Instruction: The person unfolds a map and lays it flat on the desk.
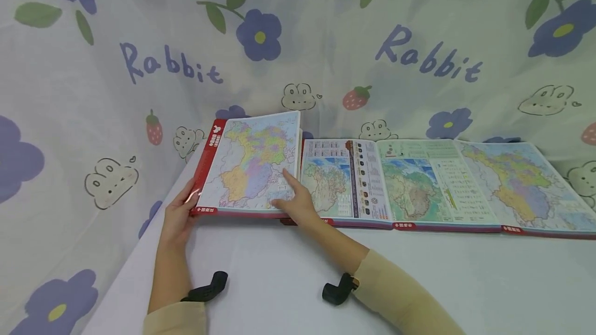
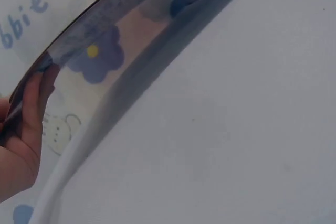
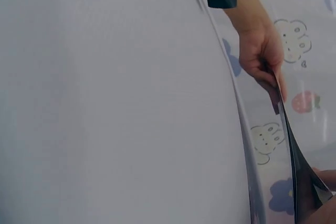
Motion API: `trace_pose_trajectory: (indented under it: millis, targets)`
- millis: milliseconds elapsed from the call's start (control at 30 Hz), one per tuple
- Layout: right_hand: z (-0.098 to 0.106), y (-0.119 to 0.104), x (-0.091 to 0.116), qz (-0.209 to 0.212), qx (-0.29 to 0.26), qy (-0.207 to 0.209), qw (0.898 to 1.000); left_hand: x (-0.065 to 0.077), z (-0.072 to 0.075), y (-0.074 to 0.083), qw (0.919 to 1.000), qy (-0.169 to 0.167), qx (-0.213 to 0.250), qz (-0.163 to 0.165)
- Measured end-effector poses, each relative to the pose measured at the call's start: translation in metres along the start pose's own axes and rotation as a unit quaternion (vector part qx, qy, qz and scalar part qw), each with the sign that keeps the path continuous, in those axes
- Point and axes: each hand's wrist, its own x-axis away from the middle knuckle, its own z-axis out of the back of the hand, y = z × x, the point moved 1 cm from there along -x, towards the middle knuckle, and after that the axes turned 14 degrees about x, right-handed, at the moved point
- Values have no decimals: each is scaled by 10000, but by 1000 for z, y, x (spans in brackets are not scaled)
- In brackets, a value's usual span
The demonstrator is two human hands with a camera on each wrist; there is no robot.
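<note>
A long folding map (image 1: 419, 185) lies spread out, its panels printed with coloured maps. At its left end a red-edged cover panel (image 1: 253, 164) is lifted and tilted. My left hand (image 1: 181, 211) grips the cover's lower left edge, fingers on its red strip; the left wrist view shows this hand (image 2: 23, 140) at the bent, glossy sheet. At the cover's lower right corner, my right hand (image 1: 300, 203) holds on, thumb and one finger spread over the printed face, its other fingers hidden. From the right wrist view, the sheet (image 3: 289, 129) appears edge-on between both hands.
A white table (image 1: 261, 273) lies under the map. Behind it hangs a pale cloth (image 1: 298, 25) with blue flowers, strawberries, rabbits and "Rabbit" lettering. Black wrist cameras (image 1: 209, 287) sit at both cuffs. Flat panels (image 1: 531, 185) stretch to the right edge of the head view.
</note>
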Motion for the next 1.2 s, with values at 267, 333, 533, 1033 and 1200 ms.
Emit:
trace_pose_trajectory:
  millis: [267, 333, 533, 1033, 1200]
  targets:
    - [26, 8, 5, -134, -158, 56, 9998, -2, -25, -12, 9996, -93, -260, 0]
    - [32, 11, 6, -272, -168, 133, 9994, -2, -32, -17, 9990, -95, -444, -35]
    - [52, 23, 9, -660, -172, 334, 9971, 1, -51, -34, 9948, -308, -947, -223]
    - [109, 35, 24, -914, -72, 379, 9951, 12, -91, -63, 9880, -985, -1186, 55]
    - [131, 45, 32, -883, -140, 276, 9956, 17, -102, -77, 9867, -1189, -1098, 179]
